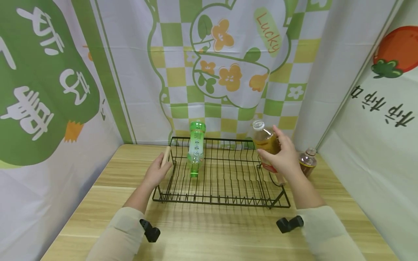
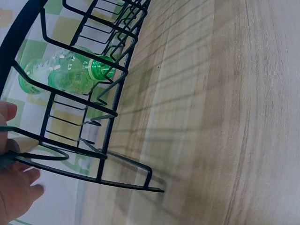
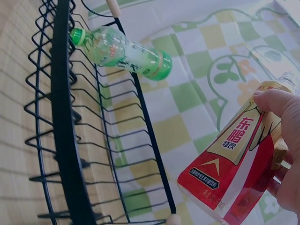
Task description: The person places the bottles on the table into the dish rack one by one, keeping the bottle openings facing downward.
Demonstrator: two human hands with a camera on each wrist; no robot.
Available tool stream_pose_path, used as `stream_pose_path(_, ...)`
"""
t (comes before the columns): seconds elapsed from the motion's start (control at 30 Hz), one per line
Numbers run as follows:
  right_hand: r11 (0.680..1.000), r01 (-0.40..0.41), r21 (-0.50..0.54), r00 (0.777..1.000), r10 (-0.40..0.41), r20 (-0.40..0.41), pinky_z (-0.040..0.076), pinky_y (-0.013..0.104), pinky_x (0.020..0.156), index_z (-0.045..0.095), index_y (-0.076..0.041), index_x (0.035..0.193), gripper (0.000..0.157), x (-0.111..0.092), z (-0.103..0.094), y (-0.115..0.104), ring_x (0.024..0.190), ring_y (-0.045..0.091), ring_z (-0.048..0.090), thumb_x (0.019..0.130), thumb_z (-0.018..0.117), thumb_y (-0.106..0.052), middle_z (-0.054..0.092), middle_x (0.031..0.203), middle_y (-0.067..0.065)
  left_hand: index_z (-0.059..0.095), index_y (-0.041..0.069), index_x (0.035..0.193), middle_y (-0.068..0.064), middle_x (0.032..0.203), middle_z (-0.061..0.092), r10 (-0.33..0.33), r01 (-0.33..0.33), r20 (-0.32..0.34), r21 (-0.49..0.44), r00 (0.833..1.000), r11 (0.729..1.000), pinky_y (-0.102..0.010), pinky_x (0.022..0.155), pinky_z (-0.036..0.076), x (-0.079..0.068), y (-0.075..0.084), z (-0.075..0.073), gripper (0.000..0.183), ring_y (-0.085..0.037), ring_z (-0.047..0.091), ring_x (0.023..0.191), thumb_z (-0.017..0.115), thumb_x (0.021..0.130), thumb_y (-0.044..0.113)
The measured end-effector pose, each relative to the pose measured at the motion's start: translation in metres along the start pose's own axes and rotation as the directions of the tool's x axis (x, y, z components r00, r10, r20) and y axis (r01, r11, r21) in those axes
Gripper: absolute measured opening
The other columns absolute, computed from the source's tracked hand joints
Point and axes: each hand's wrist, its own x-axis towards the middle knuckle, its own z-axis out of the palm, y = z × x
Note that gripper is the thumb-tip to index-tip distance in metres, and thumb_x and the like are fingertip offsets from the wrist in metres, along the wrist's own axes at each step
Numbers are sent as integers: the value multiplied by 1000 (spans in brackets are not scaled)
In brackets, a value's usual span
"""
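My left hand (image 1: 156,172) grips the wooden handle (image 1: 166,156) at the left end of a black wire dish rack (image 3: 69,117). With thumb and fingers curled round it, my right hand (image 1: 285,154) holds a drink bottle (image 3: 234,152) with a red and gold label and a clear-white top. This bottle is tilted above the rack's right end. On the left part of the rack lies a green-capped plastic bottle (image 1: 196,150), its cap toward the front. In the left wrist view, rack wires partly cover the left hand.
Behind the rack's right end, on the wooden table (image 1: 202,235), stands another bottle (image 1: 307,163) with brownish contents, partly hidden by my right arm. A patterned cloth (image 1: 183,83) hangs close behind the rack. White cloth walls close off both sides.
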Motion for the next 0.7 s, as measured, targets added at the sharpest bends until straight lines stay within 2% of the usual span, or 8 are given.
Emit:
stream_pose_path(0.07, 1000, 5, 8, 1000, -5, 19, 33, 69, 107, 17, -29, 158, 95, 0, 5, -2, 139, 46, 31, 84, 77, -34, 31, 156, 21, 11, 8, 158, -21, 163, 16, 40, -39, -13, 65, 999, 997, -60, 108, 37, -1, 3, 0, 75, -44, 38, 135, 46, 102, 42)
stream_pose_path(0.13, 1000, 5, 10, 999, -6, 44, 33, 70, 106, 17, -30, 158, 94, 0, 12, -3, 140, 46, 30, 85, 76, -34, 30, 156, 20, 14, 7, 158, -21, 163, 14, 87, -83, -31, 116, 996, 990, -62, 115, 26, -2, 11, 0, 74, -44, 24, 145, 48, 101, 41)
stream_pose_path(0.23, 1000, 18, -8, 998, -17, 68, 34, 69, 106, 20, -29, 158, 93, 0, 23, -4, 138, 45, 32, 84, 76, -32, 32, 154, 21, 17, 7, 157, -21, 163, 14, 133, -127, -37, 123, 990, 984, -62, 118, 17, -4, 27, 2, 74, -42, 14, 149, 50, 100, 40)
stream_pose_path(0.43, 991, 92, -95, 990, -81, 113, 41, 62, 103, 26, -24, 157, 89, -4, 47, -5, 129, 41, 43, 83, 77, -32, 44, 145, 21, 22, 13, 157, -15, 164, 14, 161, -162, 16, 25, 987, 987, -63, 118, 17, -8, 60, 18, 72, -38, 12, 151, 54, 99, 41)
stream_pose_path(0.6, 989, 116, -86, 982, -101, 160, 43, 60, 102, 27, -25, 156, 88, -11, 62, -6, 132, 39, 41, 84, 76, -30, 45, 146, 18, 25, 10, 155, -14, 164, 16, 201, -198, 76, -43, 977, 979, -63, 117, 19, -12, 82, 33, 72, -38, 15, 150, 59, 97, 36)
stream_pose_path(0.7, 988, 139, -67, 977, -126, 170, 41, 63, 103, 29, -23, 155, 87, -14, 70, -6, 134, 41, 38, 83, 77, -26, 43, 148, 18, 27, 10, 155, -14, 163, 21, 211, -207, 102, -46, 972, 977, -63, 116, 22, -14, 90, 42, 74, -39, 20, 149, 61, 96, 36)
